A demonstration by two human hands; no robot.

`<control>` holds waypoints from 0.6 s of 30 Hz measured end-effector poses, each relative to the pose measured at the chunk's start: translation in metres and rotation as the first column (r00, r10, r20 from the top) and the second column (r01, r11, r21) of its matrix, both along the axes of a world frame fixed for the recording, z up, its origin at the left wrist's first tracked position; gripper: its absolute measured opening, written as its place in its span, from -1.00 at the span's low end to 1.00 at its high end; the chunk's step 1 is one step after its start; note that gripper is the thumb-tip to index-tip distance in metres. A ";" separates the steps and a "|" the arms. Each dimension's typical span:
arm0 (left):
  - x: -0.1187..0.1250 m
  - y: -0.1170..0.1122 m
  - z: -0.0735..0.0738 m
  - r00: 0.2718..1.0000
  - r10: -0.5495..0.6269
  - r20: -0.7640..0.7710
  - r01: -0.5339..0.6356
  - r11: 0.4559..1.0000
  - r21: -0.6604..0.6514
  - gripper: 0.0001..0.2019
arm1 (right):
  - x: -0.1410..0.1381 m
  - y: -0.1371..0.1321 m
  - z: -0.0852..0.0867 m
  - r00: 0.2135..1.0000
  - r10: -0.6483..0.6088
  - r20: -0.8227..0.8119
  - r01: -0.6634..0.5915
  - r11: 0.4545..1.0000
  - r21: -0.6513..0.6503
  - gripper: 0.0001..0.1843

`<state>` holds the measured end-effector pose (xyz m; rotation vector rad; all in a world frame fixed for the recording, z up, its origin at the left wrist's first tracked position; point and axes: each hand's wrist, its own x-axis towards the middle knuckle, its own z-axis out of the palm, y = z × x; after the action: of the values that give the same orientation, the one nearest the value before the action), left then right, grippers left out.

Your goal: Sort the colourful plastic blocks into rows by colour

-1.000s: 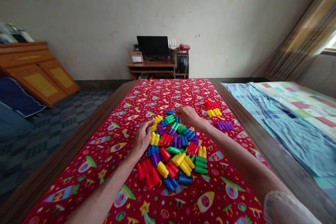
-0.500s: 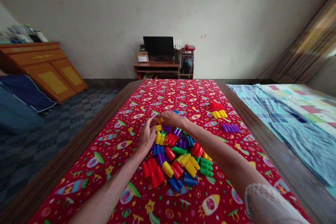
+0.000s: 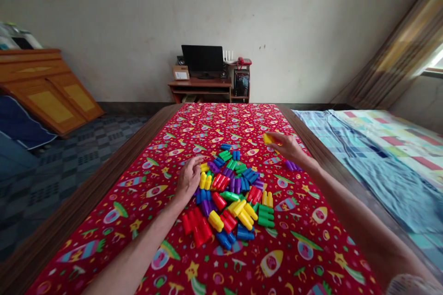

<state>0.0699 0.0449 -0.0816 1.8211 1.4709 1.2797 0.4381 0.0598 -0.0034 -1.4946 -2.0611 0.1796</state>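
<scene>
A heap of plastic blocks [image 3: 231,198] in red, yellow, blue, green and purple lies in the middle of a table under a red cloth [image 3: 304,235] printed with rockets. My left hand [image 3: 188,178] rests with curled fingers against the heap's left edge, touching yellow and blue pieces. My right hand [image 3: 288,146] is stretched out to the right of the heap and pinches a yellow block [image 3: 267,138]. It covers the sorted blocks at the right; only a row of purple blocks [image 3: 291,165] shows below the wrist.
The table's wooden edge [image 3: 104,175] runs along both sides. A bed with a blue and patchwork cover [image 3: 380,147] stands at the right. At the far wall is a desk with a monitor [image 3: 202,59]. An orange cabinet [image 3: 44,92] stands at the left.
My right hand has moved from the heap's far edge out to the right, now holding a yellow block near the sorted rows. My left hand has stayed at the heap's left side.
</scene>
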 end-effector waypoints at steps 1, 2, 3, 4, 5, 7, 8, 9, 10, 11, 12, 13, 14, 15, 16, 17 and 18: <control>0.000 0.000 0.000 1.000 0.002 -0.010 -0.002 1.000 0.006 -0.66 | 0.025 0.000 -0.003 0.997 -0.069 0.022 0.069 0.998 0.002 -0.51; 0.000 0.001 0.001 1.000 0.006 -0.020 -0.006 1.000 0.010 -0.66 | 0.049 0.001 -0.008 0.992 -0.117 0.044 0.118 0.993 -0.006 -0.51; -0.001 0.001 0.001 1.000 0.009 -0.029 -0.008 1.000 0.012 -0.66 | 0.071 0.002 -0.013 0.986 -0.157 0.047 0.158 0.987 -0.012 -0.53; -0.001 0.001 0.002 0.999 0.008 -0.038 -0.008 1.000 0.012 -0.66 | 0.089 0.005 -0.020 0.981 -0.189 0.033 0.190 0.982 -0.022 -0.54; -0.001 0.001 0.002 0.999 0.007 -0.044 -0.006 1.000 0.011 -0.65 | 0.103 0.008 -0.027 0.978 -0.209 0.014 0.209 0.977 -0.036 -0.55; 0.000 0.001 0.003 0.999 0.003 -0.051 -0.003 1.000 0.009 -0.65 | 0.121 0.013 -0.041 0.976 -0.213 -0.040 0.210 0.976 -0.065 -0.55; -0.001 0.001 0.002 0.999 0.005 -0.052 -0.004 1.000 0.010 -0.65 | 0.125 0.015 -0.046 0.977 -0.202 -0.063 0.197 0.977 -0.077 -0.55; -0.001 0.001 0.002 0.999 0.008 -0.052 -0.007 1.000 0.012 -0.64 | 0.127 0.016 -0.051 0.979 -0.187 -0.082 0.180 0.980 -0.088 -0.55; -0.001 0.002 0.001 0.999 0.012 -0.052 -0.011 1.000 0.015 -0.64 | 0.127 0.017 -0.054 0.981 -0.172 -0.092 0.163 0.982 -0.099 -0.55; -0.001 0.002 0.001 0.999 0.013 -0.052 -0.012 1.000 0.018 -0.64 | 0.126 0.018 -0.056 0.983 -0.160 -0.094 0.149 0.982 -0.114 -0.54; -0.001 0.002 0.000 0.998 0.012 -0.055 -0.011 1.000 0.020 -0.64 | 0.125 0.018 -0.057 0.984 -0.154 -0.085 0.142 0.981 -0.132 -0.53; -0.002 0.003 -0.001 0.998 0.009 -0.058 -0.008 1.000 0.022 -0.64 | 0.124 0.018 -0.057 0.986 -0.154 -0.068 0.142 0.978 -0.151 -0.51; -0.002 0.003 -0.001 0.998 0.006 -0.063 -0.005 1.000 0.023 -0.64 | 0.124 0.018 -0.056 0.987 -0.154 -0.047 0.144 0.975 -0.171 -0.48; -0.002 0.003 -0.001 0.998 0.005 -0.069 -0.004 1.000 0.023 -0.65 | 0.125 0.017 -0.054 0.987 -0.158 -0.025 0.151 0.970 -0.189 -0.45; -0.003 0.003 -0.001 0.997 0.006 -0.075 -0.004 1.000 0.023 -0.65 | 0.126 0.016 -0.052 0.986 -0.166 -0.004 0.162 0.966 -0.202 -0.41; -0.003 0.003 -0.001 0.997 0.008 -0.080 -0.006 1.000 0.022 -0.64 | 0.126 0.015 -0.050 0.985 -0.175 0.011 0.173 0.962 -0.209 -0.38; -0.003 0.003 0.000 0.997 0.009 -0.083 -0.008 1.000 0.021 -0.65 | 0.126 0.014 -0.046 0.983 -0.182 0.015 0.181 0.961 -0.209 -0.36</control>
<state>0.0671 0.0483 -0.0821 1.9039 1.5159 1.2409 0.5642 0.0738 -0.0498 -1.7987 -1.9358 0.3361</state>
